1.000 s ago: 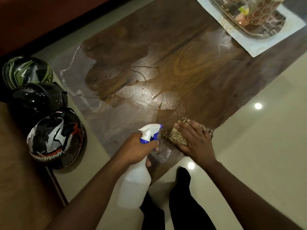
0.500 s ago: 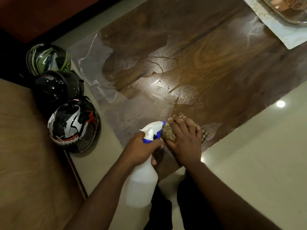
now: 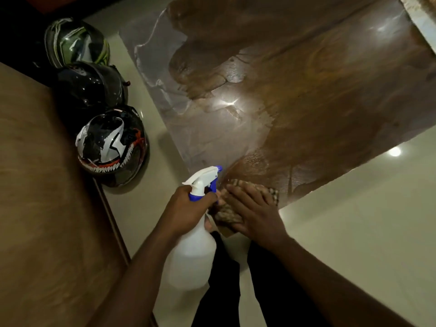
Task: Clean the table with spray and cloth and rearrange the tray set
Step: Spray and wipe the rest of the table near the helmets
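Left hand (image 3: 188,208): curled round neck of spray bottle (image 3: 192,260), bottle hanging off worktop's near corner, nozzle aimed over it.
Right hand (image 3: 254,211): fingers flat, pressing cloth (image 3: 230,212) onto worktop (image 3: 318,114) at near corner.
Key relation: cloth directly under right hand; unwiped surface stretches away toward far edge.
Tray set: only mat edge (image 3: 422,22) visible, far right corner.
Writing: none legible.

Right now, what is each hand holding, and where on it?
Left hand grips the spray bottle by its neck, under the trigger. Right hand holds nothing; it presses flat on the cloth.
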The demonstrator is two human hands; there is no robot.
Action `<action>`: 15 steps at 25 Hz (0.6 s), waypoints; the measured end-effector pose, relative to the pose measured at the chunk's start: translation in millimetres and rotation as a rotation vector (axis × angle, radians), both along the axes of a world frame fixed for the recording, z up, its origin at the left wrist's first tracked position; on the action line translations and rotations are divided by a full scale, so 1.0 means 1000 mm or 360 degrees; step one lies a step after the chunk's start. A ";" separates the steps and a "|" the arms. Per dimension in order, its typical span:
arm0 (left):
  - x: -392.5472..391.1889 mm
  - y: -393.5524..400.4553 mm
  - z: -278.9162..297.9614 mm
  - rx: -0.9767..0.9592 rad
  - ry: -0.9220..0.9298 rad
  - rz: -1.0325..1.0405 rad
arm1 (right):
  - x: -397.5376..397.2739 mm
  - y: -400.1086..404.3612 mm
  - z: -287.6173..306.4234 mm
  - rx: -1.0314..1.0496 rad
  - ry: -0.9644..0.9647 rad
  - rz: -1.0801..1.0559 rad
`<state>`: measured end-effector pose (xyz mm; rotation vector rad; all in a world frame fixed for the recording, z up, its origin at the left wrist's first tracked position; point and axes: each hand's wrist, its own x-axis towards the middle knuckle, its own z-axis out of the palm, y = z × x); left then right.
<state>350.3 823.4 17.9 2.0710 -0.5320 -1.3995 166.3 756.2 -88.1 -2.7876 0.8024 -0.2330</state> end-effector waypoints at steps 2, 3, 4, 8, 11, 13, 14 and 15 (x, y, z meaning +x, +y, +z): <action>0.008 0.007 0.002 -0.0018 0.0045 0.0040 | -0.019 -0.015 0.004 -0.0063 0.0012 -0.0213; 0.012 0.008 0.002 -0.0047 0.0047 0.0039 | -0.013 -0.020 0.005 -0.0074 0.0053 -0.0470; 0.014 0.007 0.002 -0.0077 0.0036 0.0004 | 0.002 -0.020 0.004 -0.0045 0.0080 -0.0707; 0.022 0.010 -0.002 -0.0076 -0.0026 -0.0088 | 0.065 0.022 -0.002 0.0074 -0.0020 -0.0373; 0.033 0.023 0.000 -0.0040 0.0042 -0.0048 | 0.031 0.006 -0.001 -0.0049 0.0019 -0.0055; 0.041 0.026 0.002 -0.0102 0.0068 -0.0016 | 0.028 -0.022 0.000 -0.0080 0.0104 -0.0365; 0.045 0.026 0.001 -0.0123 0.0060 0.0000 | 0.039 -0.036 0.001 -0.0035 0.0119 -0.0637; 0.050 0.026 0.001 -0.0148 0.0042 0.0021 | 0.060 -0.041 0.004 0.0038 0.0096 -0.0817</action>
